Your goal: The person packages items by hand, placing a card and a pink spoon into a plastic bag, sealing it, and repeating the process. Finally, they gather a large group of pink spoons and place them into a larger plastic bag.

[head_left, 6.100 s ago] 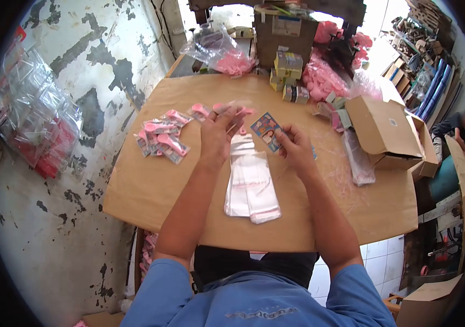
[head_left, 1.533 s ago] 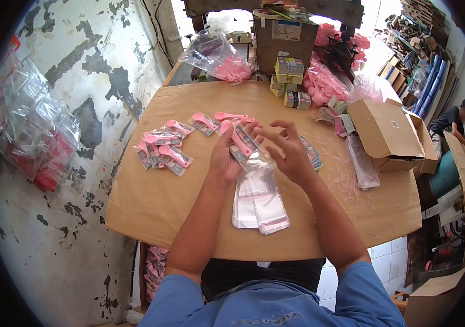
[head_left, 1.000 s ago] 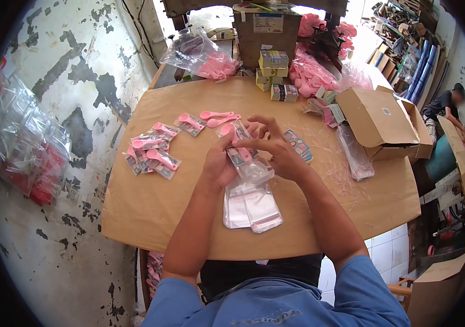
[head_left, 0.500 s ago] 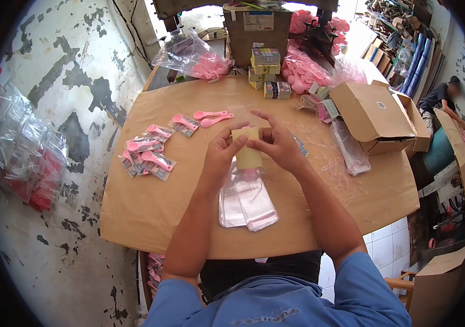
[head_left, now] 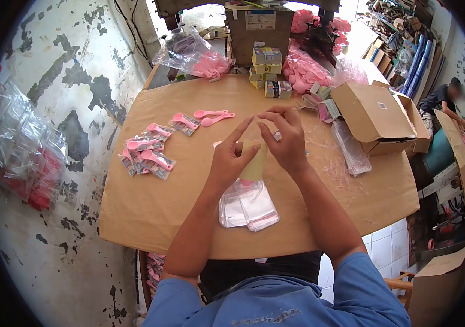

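A pale yellow card (head_left: 253, 168) is pinched under the thumb of my left hand (head_left: 231, 162), whose index finger points up and away. Just right of it, my right hand (head_left: 287, 139) is off the card, with fingers curled and thumb close to the fingertips. Whatever those fingertips hold, if anything, is too small to make out. A small whitish-blue patch shows between thumb and fingers. Below the card lies a stack of clear plastic bags (head_left: 260, 207). Left of my hands are pink measuring spoons (head_left: 219, 118) and a pile of spoons with printed cards (head_left: 148, 150).
Thin clear strips (head_left: 336, 169) litter the table's right side, beside more clear bags (head_left: 351, 150) and an open cardboard box (head_left: 374, 117). Stacked card bundles (head_left: 266, 68) and bagged pink spoons (head_left: 210, 64) stand at the back. Another person (head_left: 444, 101) sits at far right.
My right hand has let go of the yellow card and moved up and right. The card has dropped slightly toward me, still in my left hand.
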A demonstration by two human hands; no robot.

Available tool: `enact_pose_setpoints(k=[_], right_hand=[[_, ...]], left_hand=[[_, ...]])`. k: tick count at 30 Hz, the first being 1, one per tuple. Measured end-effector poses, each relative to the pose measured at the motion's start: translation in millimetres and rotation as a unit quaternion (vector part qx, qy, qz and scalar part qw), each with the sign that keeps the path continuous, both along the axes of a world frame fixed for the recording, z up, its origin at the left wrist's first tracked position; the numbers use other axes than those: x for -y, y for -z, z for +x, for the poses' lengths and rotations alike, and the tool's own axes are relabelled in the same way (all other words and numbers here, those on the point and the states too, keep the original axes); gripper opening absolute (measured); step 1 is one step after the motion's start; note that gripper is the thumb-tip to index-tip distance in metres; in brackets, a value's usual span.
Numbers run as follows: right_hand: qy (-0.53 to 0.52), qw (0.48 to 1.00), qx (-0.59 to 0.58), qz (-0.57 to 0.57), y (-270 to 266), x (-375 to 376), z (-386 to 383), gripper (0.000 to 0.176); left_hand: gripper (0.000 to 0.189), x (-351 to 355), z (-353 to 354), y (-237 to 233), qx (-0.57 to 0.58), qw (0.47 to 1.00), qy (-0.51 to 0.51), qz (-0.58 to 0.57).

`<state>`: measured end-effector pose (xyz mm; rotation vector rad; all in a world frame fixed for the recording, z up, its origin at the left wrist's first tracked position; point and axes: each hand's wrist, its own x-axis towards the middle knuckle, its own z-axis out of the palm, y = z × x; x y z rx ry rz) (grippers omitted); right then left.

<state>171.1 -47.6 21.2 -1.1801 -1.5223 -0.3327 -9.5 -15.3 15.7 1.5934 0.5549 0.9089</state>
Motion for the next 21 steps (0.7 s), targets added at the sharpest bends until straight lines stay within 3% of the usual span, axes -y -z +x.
enact_pose_setpoints(k=[6,14,17,21], right_hand=[[0.026,0.999,0.037,0.004,0,2,-4,0.018],[0.042,0.999,0.031,-0.005,0,1,-2,0.012],[0.028,0.998,-0.053,-0.013,3,0,0,0.007],[-0.015,0.961,-0.274,-0.022,12,-10,25,0.004]], left_hand=[[0.072,-3,-1,6,-0.087,0.993,-0.027,0.074],[0.07,0,-1,2,-0.121,0.988,-0.02,0.097],[0.07,-3,2,12,-0.067,0.996,0.011,0.05],[0.063,-4,-1,14,-0.043,0.999,0.028,0.004]])
